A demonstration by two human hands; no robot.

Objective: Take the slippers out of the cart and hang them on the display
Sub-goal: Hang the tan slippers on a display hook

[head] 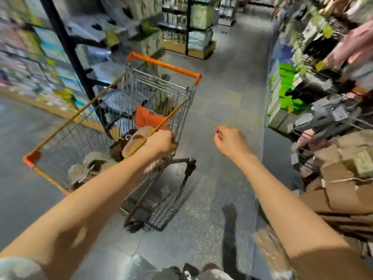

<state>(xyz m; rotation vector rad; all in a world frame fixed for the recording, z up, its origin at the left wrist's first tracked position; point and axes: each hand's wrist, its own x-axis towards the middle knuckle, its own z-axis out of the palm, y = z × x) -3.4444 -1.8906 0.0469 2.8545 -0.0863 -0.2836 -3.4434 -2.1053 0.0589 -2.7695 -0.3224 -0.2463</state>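
Steadying the cart (163, 64) comes first: tan slippers (135, 141) lie piled in its basket, and the left hand (161, 145) grips the wire rim just beside them. The right hand (232, 145) hangs over the floor, fingers curled, holding nothing. It would best reach in for one pair, with the cart kept near the display (331, 118) on the right.

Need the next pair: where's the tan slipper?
Head view, left of centre: the tan slipper lies in the cart, beside the left hand gripping its rim.
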